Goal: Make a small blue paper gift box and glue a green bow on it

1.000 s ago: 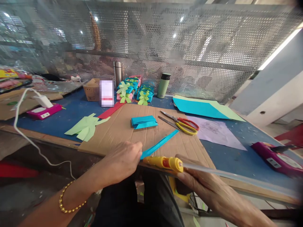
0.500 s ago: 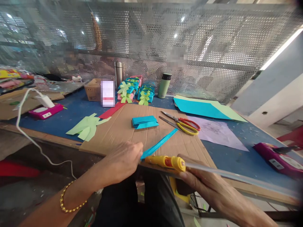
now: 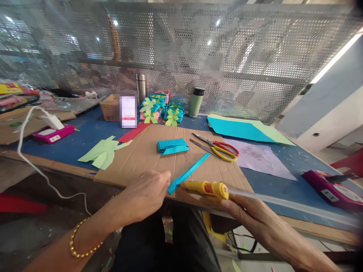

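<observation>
My left hand [image 3: 150, 192] is closed near the table's front edge, pinching the near end of a narrow blue paper strip [image 3: 190, 170]. The strip slants away to the right over the cardboard sheet [image 3: 136, 162]. A yellow hot glue gun [image 3: 204, 189] is gripped in my right hand [image 3: 244, 207], its nozzle pointing left at the strip near my left fingers. A long clear glue stick [image 3: 278, 200] sticks out of its back. Beyond the strip lies a folded blue paper piece [image 3: 173, 146]. Scissors with yellow handles [image 3: 227, 154] and scissors with red handles [image 3: 231, 146] overlap to its right.
Light green paper cutouts [image 3: 103, 153] lie at left, near a magenta power strip [image 3: 53, 134]. Small blue paper baskets [image 3: 174, 111], a steel flask [image 3: 141, 88] and a green tumbler [image 3: 196, 102] stand behind. Blue sheets [image 3: 241, 128] and another power strip [image 3: 329, 190] are at right.
My right hand has moved the glue gun slightly right and up, its nozzle shifting along the strip. My left hand stays almost still on the strip's end.
</observation>
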Demonstrator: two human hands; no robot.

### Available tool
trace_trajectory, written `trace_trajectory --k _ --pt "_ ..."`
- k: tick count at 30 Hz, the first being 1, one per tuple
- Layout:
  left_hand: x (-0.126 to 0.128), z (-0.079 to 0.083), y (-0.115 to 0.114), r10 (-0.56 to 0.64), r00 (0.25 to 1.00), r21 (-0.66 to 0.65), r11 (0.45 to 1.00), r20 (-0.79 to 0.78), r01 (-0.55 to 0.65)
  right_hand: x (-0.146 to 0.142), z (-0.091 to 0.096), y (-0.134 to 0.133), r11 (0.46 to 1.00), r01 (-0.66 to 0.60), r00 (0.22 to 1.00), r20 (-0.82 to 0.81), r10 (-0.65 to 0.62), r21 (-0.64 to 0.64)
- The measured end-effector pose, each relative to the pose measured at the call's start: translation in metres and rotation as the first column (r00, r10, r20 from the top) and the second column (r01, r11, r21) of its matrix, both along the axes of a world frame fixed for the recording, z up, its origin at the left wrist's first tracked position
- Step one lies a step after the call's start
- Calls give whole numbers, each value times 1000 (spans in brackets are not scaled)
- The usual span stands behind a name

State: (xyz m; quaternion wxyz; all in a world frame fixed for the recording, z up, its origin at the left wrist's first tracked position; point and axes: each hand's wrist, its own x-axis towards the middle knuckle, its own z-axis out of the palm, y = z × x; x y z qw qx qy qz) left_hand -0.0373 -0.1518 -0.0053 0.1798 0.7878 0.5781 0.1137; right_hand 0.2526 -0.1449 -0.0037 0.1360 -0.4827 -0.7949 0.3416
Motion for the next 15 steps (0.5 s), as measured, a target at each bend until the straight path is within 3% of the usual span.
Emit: trace_trajectory --k 15 --pt "5 -13 -8 -27 999 170 985 -44 35 -6 7 0 999 -15 1000 8 14 47"
